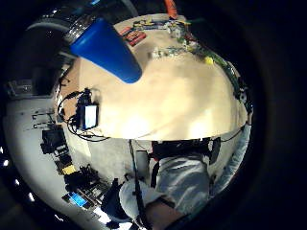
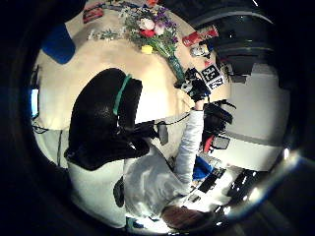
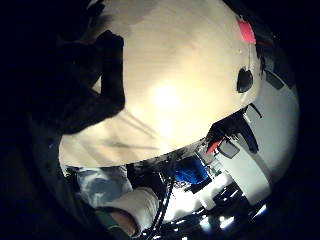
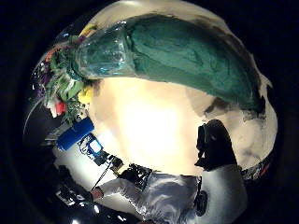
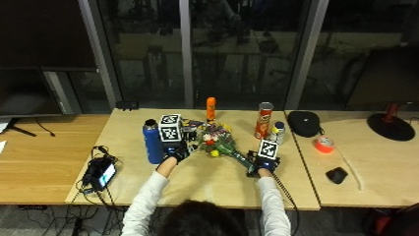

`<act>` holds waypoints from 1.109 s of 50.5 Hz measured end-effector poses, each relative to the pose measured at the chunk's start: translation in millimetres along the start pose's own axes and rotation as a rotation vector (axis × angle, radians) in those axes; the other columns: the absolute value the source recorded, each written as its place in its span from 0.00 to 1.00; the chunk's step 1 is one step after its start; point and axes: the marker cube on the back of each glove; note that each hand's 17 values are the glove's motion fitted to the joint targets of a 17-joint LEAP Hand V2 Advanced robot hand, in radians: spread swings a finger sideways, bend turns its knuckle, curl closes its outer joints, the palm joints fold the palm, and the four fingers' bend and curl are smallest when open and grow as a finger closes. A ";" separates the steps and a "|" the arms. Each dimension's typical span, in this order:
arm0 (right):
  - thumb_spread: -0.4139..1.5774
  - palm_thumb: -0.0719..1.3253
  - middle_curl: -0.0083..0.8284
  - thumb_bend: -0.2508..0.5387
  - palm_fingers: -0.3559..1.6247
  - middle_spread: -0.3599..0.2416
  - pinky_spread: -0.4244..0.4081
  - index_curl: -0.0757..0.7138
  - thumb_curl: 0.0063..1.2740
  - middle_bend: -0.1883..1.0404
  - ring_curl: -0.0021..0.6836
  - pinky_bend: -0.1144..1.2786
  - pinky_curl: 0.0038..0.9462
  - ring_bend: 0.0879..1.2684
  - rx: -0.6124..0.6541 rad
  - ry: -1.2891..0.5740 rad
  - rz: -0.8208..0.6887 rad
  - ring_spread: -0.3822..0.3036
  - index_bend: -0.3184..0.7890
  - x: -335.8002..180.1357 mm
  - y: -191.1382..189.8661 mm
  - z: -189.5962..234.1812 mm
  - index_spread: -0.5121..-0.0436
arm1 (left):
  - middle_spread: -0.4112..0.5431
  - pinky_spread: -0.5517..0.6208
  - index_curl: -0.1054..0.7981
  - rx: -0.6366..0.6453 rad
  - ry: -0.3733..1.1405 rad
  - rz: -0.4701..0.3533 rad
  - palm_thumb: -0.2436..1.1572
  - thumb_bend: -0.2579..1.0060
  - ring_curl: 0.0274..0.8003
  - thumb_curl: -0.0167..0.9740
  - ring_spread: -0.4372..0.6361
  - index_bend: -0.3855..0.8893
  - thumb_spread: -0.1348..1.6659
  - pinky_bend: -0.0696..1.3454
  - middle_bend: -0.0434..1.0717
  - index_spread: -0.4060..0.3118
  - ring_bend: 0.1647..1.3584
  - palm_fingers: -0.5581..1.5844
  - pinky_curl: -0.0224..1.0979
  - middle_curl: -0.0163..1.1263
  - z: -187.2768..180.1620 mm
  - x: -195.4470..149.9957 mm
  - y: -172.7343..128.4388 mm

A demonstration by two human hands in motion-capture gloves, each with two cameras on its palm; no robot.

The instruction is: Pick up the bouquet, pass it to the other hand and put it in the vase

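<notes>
At the left edge of the wooden table (image 5: 216, 184) a small device with a lit screen (image 5: 104, 173) lay among its cables. Further right a blue bottle (image 5: 152, 141) stood upright, and the left hand (image 5: 174, 152) was raised just beside it. In its thumb-side palm view the fingers (image 2: 101, 115) were loosely curled and closed around nothing, and the blue bottle was seen close by but not touched.

In the middle of the table was the bouquet (image 5: 219, 142), with red, white, purple and yellow flowers at its head and its green wrapped stem pointing toward the right hand. An orange bottle (image 5: 211, 108) stood behind the flowers.

The right hand (image 5: 262, 161) had the lower end of the stem in it. Its thumb-side palm view showed the green wrapping (image 4: 187, 56) lying across the palm, with a black fingertip (image 4: 215, 144) curled below it. I could not tell whether the flower head rested on the table or was a little lifted.

Further right stood a red can (image 5: 264, 120) and a small bottle (image 5: 278, 133). On the neighbouring table were a black pouch (image 5: 303, 122), a roll of orange tape (image 5: 322, 144) and a small black object (image 5: 336, 175).
</notes>
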 end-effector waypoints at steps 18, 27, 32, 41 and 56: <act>0.67 0.62 0.43 0.25 0.22 0.89 0.86 0.33 0.36 0.27 0.50 0.70 0.40 0.32 0.022 -0.011 0.002 0.81 0.38 2.8 -2.3 -1.5 0.79 | 0.64 0.71 0.53 0.004 -0.012 0.002 0.41 0.19 0.34 0.32 0.73 0.44 0.75 0.19 0.19 0.59 0.23 0.46 0.35 0.30 -1.8 1.1 2.3; 0.67 0.60 0.42 0.28 0.26 0.93 0.89 0.30 0.34 0.32 0.49 0.69 0.38 0.40 0.055 0.011 -0.001 0.85 0.35 4.2 -6.2 -2.5 0.82 | 0.64 0.71 0.54 0.000 -0.008 -0.009 0.41 0.19 0.34 0.32 0.73 0.44 0.75 0.19 0.19 0.59 0.23 0.46 0.35 0.30 -2.1 -0.8 3.6; 0.67 0.60 0.43 0.28 0.25 0.93 0.90 0.29 0.34 0.33 0.50 0.69 0.38 0.42 0.067 0.004 0.021 0.85 0.36 5.2 -6.1 -2.7 0.83 | 0.64 0.71 0.54 0.001 -0.009 0.001 0.41 0.19 0.34 0.32 0.73 0.44 0.75 0.19 0.19 0.59 0.23 0.46 0.35 0.29 -1.7 -1.1 2.8; 0.68 0.59 0.40 0.28 0.21 0.98 0.90 0.28 0.33 0.30 0.49 0.75 0.40 0.41 0.099 0.006 0.027 0.89 0.37 7.1 -10.6 -4.3 0.82 | 0.64 0.71 0.54 0.002 -0.018 -0.014 0.41 0.19 0.34 0.32 0.73 0.44 0.75 0.19 0.19 0.59 0.23 0.46 0.35 0.29 -1.8 -3.0 1.2; 0.67 0.59 0.38 0.28 0.17 1.00 0.90 0.24 0.31 0.31 0.46 0.79 0.40 0.41 -0.049 0.027 0.105 0.92 0.36 12.9 -2.2 7.0 0.77 | 0.64 0.72 0.54 0.012 -0.004 0.003 0.41 0.19 0.34 0.32 0.73 0.44 0.75 0.19 0.19 0.59 0.23 0.46 0.35 0.29 -4.0 1.3 2.4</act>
